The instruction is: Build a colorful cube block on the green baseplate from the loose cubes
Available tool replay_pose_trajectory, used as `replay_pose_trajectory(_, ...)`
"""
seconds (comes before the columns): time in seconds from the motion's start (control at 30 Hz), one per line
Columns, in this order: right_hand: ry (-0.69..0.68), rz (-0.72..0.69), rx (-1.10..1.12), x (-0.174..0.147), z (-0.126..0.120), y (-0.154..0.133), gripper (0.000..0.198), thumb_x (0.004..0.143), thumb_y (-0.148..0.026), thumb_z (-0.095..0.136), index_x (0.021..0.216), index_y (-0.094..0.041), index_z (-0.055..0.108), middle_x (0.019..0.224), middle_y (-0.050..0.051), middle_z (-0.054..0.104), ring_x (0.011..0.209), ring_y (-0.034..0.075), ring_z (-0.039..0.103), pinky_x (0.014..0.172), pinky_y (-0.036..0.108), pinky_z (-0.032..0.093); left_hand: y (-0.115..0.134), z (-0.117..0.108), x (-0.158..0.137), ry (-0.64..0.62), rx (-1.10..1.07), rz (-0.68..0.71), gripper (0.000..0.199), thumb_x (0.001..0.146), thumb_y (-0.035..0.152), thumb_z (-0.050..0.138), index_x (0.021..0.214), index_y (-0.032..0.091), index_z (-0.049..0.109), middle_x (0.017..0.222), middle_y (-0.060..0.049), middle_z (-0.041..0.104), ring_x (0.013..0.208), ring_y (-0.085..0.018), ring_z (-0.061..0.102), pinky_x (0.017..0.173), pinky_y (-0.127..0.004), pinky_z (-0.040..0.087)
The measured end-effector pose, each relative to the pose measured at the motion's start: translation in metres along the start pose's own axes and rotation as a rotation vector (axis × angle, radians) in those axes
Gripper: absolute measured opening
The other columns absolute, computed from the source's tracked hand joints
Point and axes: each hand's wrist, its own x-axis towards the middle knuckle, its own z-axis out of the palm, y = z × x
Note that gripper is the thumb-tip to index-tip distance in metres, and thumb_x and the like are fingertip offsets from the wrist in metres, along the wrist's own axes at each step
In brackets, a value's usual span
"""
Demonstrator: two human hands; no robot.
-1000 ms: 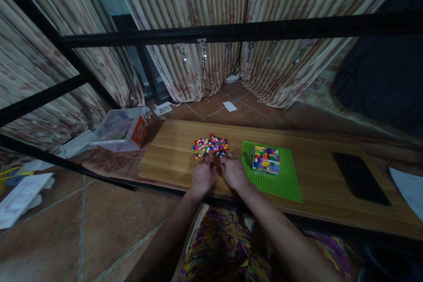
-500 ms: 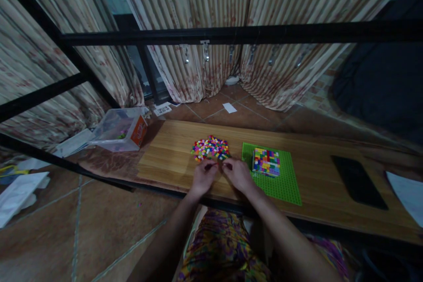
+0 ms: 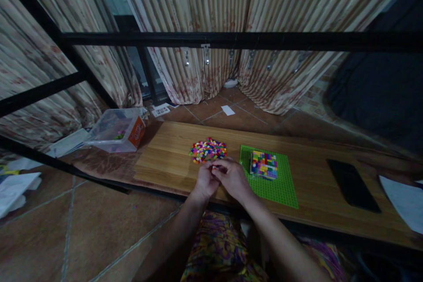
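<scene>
Nearest is the patterned clothing [image 3: 220, 246] on the person's lap, on the near side of the green baseplate [image 3: 286, 191] and to its left. Just left of the baseplate, over the near part of the wooden table [image 3: 172, 158], the left hand [image 3: 207, 179] and the right hand [image 3: 233, 179] meet. Their fingers are bent, and the grip of each is drawn nearly closed at the fingertips. A tiny reddish and pale bit [image 3: 215, 167] shows between them, too small to make out; which hand has hold of it I cannot tell.

Beyond the hands, left of the baseplate, small multicolored bricks [image 3: 208, 149] lie in a loose pile on the table. On the baseplate itself, toward its far left part, stands a block of joined bricks [image 3: 264, 165] in many colors. Right of the baseplate lies a flat black slab [image 3: 353, 185], and farther right a white sheet [image 3: 401, 202].

Well left of the baseplate, past the table's end, sits a clear plastic box [image 3: 107, 134] with an orange label. Behind the baseplate, a white card [image 3: 228, 110] lies on the tiled floor [image 3: 244, 108]. Striped curtains [image 3: 205, 4] hang farthest back.
</scene>
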Motion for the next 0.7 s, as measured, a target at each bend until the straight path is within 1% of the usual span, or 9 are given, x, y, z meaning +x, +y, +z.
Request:
replay_pose_trajectory(0.1, 0.034, -0.021, -0.016, -0.006, 0.002, 0.002, 0.027, 0.073, -0.017, 0.063, 0.097, -0.026, 0.072, 0.094, 0.003, 0.066, 0.079, 0.015, 0.063, 0.076, 0.03, 0.051, -0.003, -0.001, 0.005, -0.004, -0.039, -0.023, 0.018, 0.08, 0.016, 0.049, 0.068, 0.011, 0.062, 0.062, -0.005, 0.062, 0.06, -0.013, 0.059, 0.06, -0.023, 0.048)
replay_pose_trajectory(0.23, 0.117, -0.009, 0.045, -0.014, -0.007, 0.008, 0.022, 0.078, -0.024, 0.061, 0.099, -0.024, 0.07, 0.094, 0.003, 0.067, 0.086, 0.018, 0.063, 0.08, 0.032, 0.051, -0.003, -0.001, 0.0, -0.017, -0.107, -0.031, 0.015, 0.081, 0.015, 0.052, 0.078, 0.011, 0.065, 0.07, -0.006, 0.065, 0.065, -0.012, 0.061, 0.064, -0.022, 0.049)
replay_pose_trajectory(0.3, 0.155, -0.013, 0.06, -0.019, -0.015, 0.01, 0.019, 0.082, -0.027, 0.058, 0.096, -0.023, 0.07, 0.093, 0.004, 0.068, 0.086, 0.018, 0.063, 0.08, 0.032, 0.051, -0.002, 0.0, -0.008, -0.057, -0.153, -0.042, 0.018, 0.083, 0.017, 0.051, 0.089, 0.01, 0.067, 0.079, -0.007, 0.068, 0.073, -0.013, 0.064, 0.069, -0.023, 0.05)
replay_pose_trajectory(0.37, 0.202, -0.022, 0.031, -0.025, -0.023, 0.01, 0.019, 0.084, -0.028, 0.055, 0.093, -0.023, 0.07, 0.093, 0.005, 0.067, 0.086, 0.018, 0.063, 0.079, 0.032, 0.05, -0.002, 0.002, -0.018, -0.137, -0.175, -0.092, 0.025, 0.086, 0.022, 0.049, 0.101, 0.01, 0.066, 0.094, -0.011, 0.07, 0.085, -0.016, 0.065, 0.077, -0.027, 0.051)
replay_pose_trajectory(0.43, 0.23, -0.032, -0.028, -0.032, -0.031, 0.008, 0.019, 0.085, -0.028, 0.054, 0.093, -0.022, 0.07, 0.091, 0.005, 0.067, 0.085, 0.019, 0.063, 0.077, 0.032, 0.05, -0.002, 0.004, -0.027, -0.227, -0.179, -0.148, 0.032, 0.089, 0.027, 0.046, 0.109, 0.011, 0.064, 0.111, -0.013, 0.067, 0.099, -0.019, 0.064, 0.085, -0.031, 0.051)
replay_pose_trajectory(0.53, 0.213, -0.032, -0.106, -0.044, -0.037, 0.001, 0.019, 0.086, -0.029, 0.053, 0.093, -0.022, 0.069, 0.091, 0.005, 0.066, 0.084, 0.019, 0.062, 0.077, 0.032, 0.049, -0.005, 0.008, -0.036, -0.296, -0.17, -0.183, 0.037, 0.09, 0.031, 0.044, 0.114, 0.01, 0.062, 0.121, -0.015, 0.062, 0.113, -0.022, 0.058, 0.089, -0.032, 0.049)
replay_pose_trajectory(0.7, 0.142, -0.015, -0.221, -0.061, -0.037, -0.006, 0.017, 0.084, -0.027, 0.057, 0.096, -0.024, 0.068, 0.095, 0.006, 0.065, 0.088, 0.02, 0.062, 0.079, 0.034, 0.049, -0.014, 0.018, -0.043, -0.31, -0.104, -0.157, 0.04, 0.088, 0.035, 0.047, 0.114, 0.009, 0.062, 0.122, -0.016, 0.062, 0.121, -0.025, 0.053, 0.094, -0.033, 0.048)
